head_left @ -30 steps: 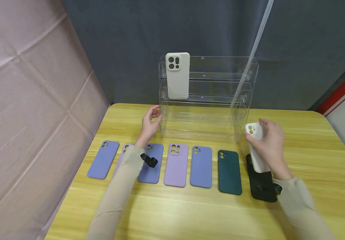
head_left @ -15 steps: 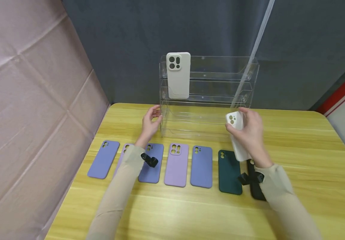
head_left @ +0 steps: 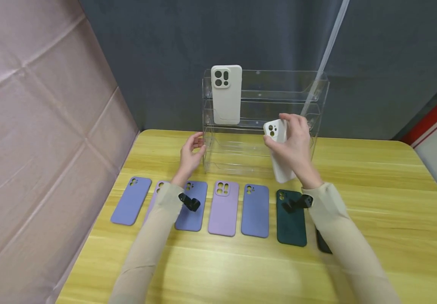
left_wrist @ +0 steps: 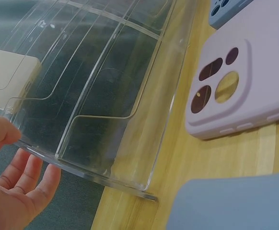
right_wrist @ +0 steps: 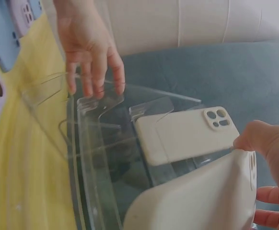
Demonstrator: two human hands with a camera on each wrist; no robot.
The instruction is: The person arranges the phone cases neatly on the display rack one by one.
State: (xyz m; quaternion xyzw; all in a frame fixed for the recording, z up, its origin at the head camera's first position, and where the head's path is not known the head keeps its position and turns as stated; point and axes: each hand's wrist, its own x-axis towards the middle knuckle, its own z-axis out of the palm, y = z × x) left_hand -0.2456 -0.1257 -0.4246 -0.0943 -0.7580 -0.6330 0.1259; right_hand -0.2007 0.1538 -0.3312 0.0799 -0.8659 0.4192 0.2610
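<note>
My right hand [head_left: 295, 145] pinches a white phone case [head_left: 280, 162] by its upper edges, thumb on one side and fingers on the other, in front of the right half of a clear tiered rack [head_left: 241, 169]. In the right wrist view the held case [right_wrist: 192, 199] fills the lower part. With thumb and fingers my left hand [head_left: 191, 157] holds the rack's left side edge; the left wrist view shows this grip at the clear panel [left_wrist: 101, 177]. Another white case [head_left: 227, 99] stands upright at the left of the rack's upper tiers.
Along the wooden table [head_left: 241, 270] lies a row of cases: blue [head_left: 131, 202], purple [head_left: 223, 213], blue [head_left: 254, 215], dark green [head_left: 291, 223] and a black one [head_left: 322, 242] partly under my right sleeve. A dark curtain [head_left: 157, 63] hangs behind the rack.
My right hand has carried the white case leftward and up, from above the black case to the front of the rack. My left hand stays at the rack's side.
</note>
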